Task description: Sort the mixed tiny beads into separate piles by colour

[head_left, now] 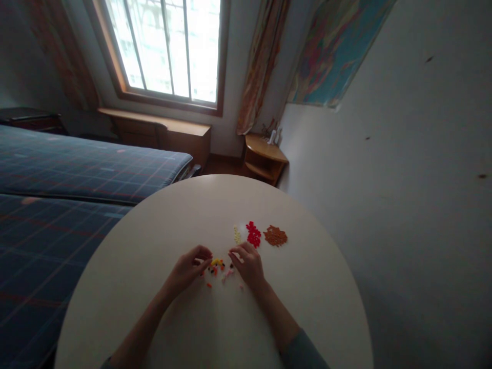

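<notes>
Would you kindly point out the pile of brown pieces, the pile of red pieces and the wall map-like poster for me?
Brown pile (275, 236): head view, middle of the heap.
Red pile (253, 236): head view, lower part.
Poster (328, 56): head view, central printed area.

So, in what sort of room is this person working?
Probably a bedroom: a large mattress with a blue checked cover lies at the left, a curtain hangs beside the window, and a small corner cabinet stands by the wall.
</notes>
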A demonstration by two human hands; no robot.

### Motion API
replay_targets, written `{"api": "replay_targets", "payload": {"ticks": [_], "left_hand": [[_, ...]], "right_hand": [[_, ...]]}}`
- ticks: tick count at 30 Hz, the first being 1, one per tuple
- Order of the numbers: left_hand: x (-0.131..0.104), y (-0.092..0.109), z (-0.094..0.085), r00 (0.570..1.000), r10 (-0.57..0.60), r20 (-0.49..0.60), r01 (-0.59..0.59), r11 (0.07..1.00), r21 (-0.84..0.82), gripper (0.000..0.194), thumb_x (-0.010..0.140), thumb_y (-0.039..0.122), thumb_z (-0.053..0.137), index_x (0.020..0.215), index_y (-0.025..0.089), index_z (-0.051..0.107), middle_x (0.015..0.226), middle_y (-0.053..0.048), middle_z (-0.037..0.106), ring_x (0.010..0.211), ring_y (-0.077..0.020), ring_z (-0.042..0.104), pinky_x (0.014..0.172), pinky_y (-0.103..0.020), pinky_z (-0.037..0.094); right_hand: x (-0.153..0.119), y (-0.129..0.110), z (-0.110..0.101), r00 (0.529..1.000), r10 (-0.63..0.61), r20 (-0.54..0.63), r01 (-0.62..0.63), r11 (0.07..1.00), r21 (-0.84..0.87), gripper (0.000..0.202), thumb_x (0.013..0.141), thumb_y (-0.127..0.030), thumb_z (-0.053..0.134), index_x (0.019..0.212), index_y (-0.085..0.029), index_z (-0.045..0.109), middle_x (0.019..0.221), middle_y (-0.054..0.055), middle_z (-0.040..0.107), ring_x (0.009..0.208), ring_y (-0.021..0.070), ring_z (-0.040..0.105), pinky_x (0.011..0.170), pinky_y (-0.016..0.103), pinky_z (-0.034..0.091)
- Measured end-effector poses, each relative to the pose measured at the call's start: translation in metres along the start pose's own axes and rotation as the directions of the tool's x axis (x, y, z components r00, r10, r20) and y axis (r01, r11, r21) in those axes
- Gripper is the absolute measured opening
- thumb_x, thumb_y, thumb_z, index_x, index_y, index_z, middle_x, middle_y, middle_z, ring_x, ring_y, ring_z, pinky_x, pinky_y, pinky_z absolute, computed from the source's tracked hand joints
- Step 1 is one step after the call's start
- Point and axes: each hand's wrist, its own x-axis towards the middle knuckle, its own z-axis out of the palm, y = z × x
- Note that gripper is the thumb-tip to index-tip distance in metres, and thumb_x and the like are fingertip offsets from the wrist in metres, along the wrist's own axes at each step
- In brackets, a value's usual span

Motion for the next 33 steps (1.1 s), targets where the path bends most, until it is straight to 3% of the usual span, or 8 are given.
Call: {"api": "replay_targets", "payload": {"ticks": [10,17,22,33], "left_hand": [[-0.002,-0.009,0.003,0.999,-0.032,-0.013,0.033,0.998,0.047,0.022,0.072,0.035,0.054,0.083,0.016,0.056,0.081,-0.002,0.062,0.055,-0.0095,0.057,0.051,-0.020,0.046],[-0.002,-0.010,0.004,0.998,-0.056,0.029,0.054,0.997,0.061,0.022,0.072,0.034,0.053,0.086,0.016,0.055,0.078,-0.003,0.063,0.055,-0.0099,0.058,0.051,-0.019,0.044],[-0.003,-0.007,0.003,0.995,-0.074,0.072,0.069,0.995,0.069,0.020,0.074,0.034,0.051,0.085,0.017,0.054,0.069,-0.001,0.064,0.063,-0.0132,0.061,0.055,-0.020,0.044],[-0.004,-0.001,0.002,0.995,-0.045,0.084,0.034,0.992,0.122,0.016,0.074,0.031,0.051,0.082,0.017,0.056,0.072,-0.002,0.066,0.065,-0.0143,0.061,0.060,-0.023,0.046]], "right_hand": [[0.015,0.037,-0.017,0.982,0.148,-0.117,-0.176,0.941,-0.287,0.016,0.081,-0.026,0.050,0.076,-0.020,0.064,0.082,0.005,0.057,0.080,0.0181,0.049,0.075,0.030,0.038],[0.020,0.036,-0.015,0.978,0.207,-0.020,-0.195,0.883,-0.427,0.011,0.078,-0.023,0.055,0.079,-0.022,0.066,0.093,0.004,0.058,0.086,0.0191,0.048,0.074,0.030,0.032],[0.019,0.036,-0.014,0.978,0.207,0.017,-0.176,0.873,-0.454,0.010,0.078,-0.025,0.056,0.078,-0.023,0.066,0.094,0.004,0.058,0.088,0.0193,0.047,0.074,0.031,0.030],[0.016,0.035,-0.020,0.984,0.177,-0.023,-0.171,0.896,-0.410,0.015,0.077,-0.017,0.054,0.082,-0.022,0.066,0.091,0.004,0.061,0.086,0.0198,0.048,0.074,0.032,0.029]]}}
